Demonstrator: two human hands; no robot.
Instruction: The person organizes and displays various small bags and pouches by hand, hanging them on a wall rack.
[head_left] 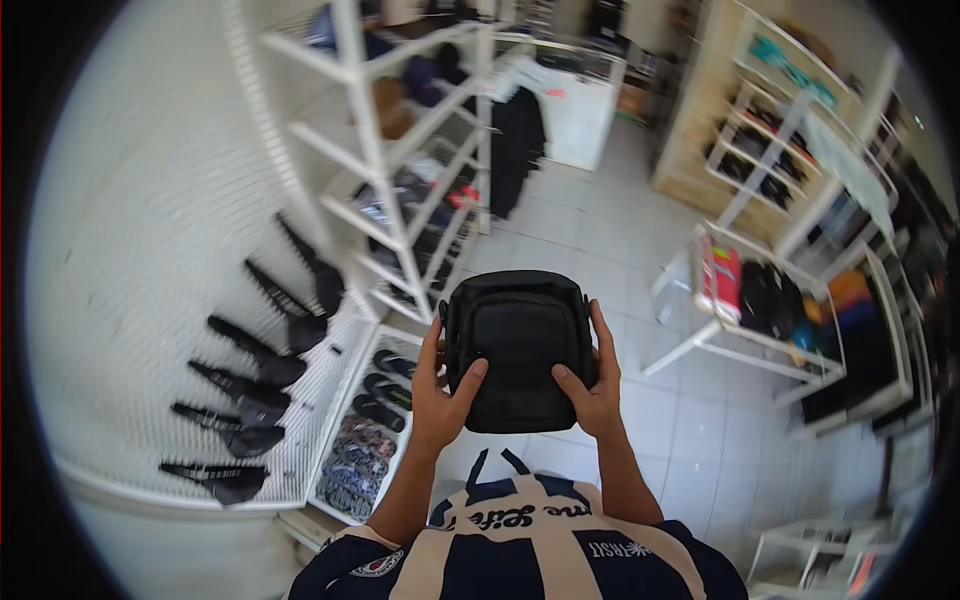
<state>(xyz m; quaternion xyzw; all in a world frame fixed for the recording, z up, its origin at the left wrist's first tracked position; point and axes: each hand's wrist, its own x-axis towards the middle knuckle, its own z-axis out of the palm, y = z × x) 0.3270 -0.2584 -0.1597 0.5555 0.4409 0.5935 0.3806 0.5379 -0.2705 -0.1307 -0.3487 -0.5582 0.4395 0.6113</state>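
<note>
A small black bag with a front pocket is held up before my chest, between both hands. My left hand grips its left side, thumb on the front and fingers along the edge and behind. On the opposite side my right hand clasps it the same way, its thumb pressed near the lower right of the pocket. Most of the fingers behind the bag are hidden. Two dark strap ends show below it, against my striped shirt.
At left, several black waist bags hang on a white wire grid. Below stands a white tray of flip-flops. White shelving holds caps and packages. To the right, a white rack carries bags and folded goods; tiled floor runs between.
</note>
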